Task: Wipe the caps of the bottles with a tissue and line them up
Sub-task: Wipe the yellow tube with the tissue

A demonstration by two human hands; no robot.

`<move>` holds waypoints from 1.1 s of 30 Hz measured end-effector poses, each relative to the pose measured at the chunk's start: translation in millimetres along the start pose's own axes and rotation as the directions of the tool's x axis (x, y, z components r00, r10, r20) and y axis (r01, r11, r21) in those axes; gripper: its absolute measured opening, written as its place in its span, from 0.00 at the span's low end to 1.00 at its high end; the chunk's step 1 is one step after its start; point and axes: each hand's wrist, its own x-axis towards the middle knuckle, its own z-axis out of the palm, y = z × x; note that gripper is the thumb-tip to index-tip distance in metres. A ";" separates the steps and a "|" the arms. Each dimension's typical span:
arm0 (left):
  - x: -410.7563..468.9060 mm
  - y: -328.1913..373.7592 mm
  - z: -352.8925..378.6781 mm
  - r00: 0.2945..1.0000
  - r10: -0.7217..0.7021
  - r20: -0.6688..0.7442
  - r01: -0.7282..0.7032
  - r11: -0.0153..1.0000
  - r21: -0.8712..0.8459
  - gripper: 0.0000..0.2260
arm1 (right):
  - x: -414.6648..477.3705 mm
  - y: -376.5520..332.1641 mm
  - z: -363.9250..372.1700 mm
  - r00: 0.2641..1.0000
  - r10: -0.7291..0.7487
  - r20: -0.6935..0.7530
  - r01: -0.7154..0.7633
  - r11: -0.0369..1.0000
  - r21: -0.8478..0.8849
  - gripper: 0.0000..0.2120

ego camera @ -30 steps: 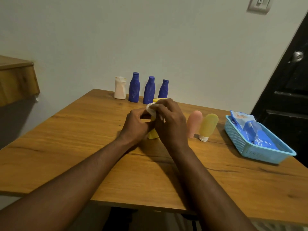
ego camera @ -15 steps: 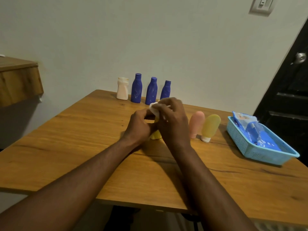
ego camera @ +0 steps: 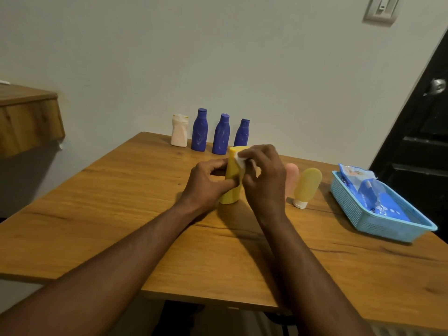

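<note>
I see the left hand (ego camera: 208,183) curled round the middle of the yellow bottle (ego camera: 231,187), thumb on the near side and fingers behind. The bottle sits near the middle of the table (ego camera: 121,190) and leans a little, its top toward 1 o'clock. I cannot tell whether its base touches the wood. The right hand (ego camera: 264,180) pinches a small white tissue (ego camera: 240,160) in its fingertips and presses it against the bottle's upper right side, just under the top. I cannot make out where the cap begins.

At 12 o'clock, along the far edge by the wall, four bottles stand upright in a row: a white bottle (ego camera: 179,130) at the left end, then three blue bottles (ego camera: 221,135), close together but not touching.

At 3 o'clock from the yellow bottle, partly behind the right hand, a pink tube (ego camera: 292,173) stands just beside a green tube (ego camera: 308,185), which rests on its white cap. Further out at 3 o'clock, by the table's right edge, a blue basket (ego camera: 388,229) holds an opened wipes pack (ego camera: 363,187).
</note>
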 end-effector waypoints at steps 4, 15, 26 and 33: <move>-0.4 0.7 -0.3 1.000 0.006 -0.009 -0.006 1.000 -0.002 0.21 | 1.1 9.4 -3.5 0.992 0.113 -0.063 -0.111 0.993 0.033 0.09; 0.4 1.5 -0.7 0.999 -0.040 0.012 0.041 0.999 -0.028 0.21 | 3.0 8.0 -1.3 0.971 0.228 -0.079 -0.212 0.962 0.171 0.06; 6.7 2.8 -6.1 0.977 -0.174 0.125 0.198 0.955 -0.222 0.22 | 3.2 7.8 0.6 0.897 0.437 -0.065 -0.393 0.856 0.336 0.03; 8.4 -0.3 -4.5 0.970 -0.179 0.167 0.216 0.948 -0.236 0.18 | 1.9 10.3 5.7 0.888 0.457 0.053 -0.441 0.812 0.382 0.05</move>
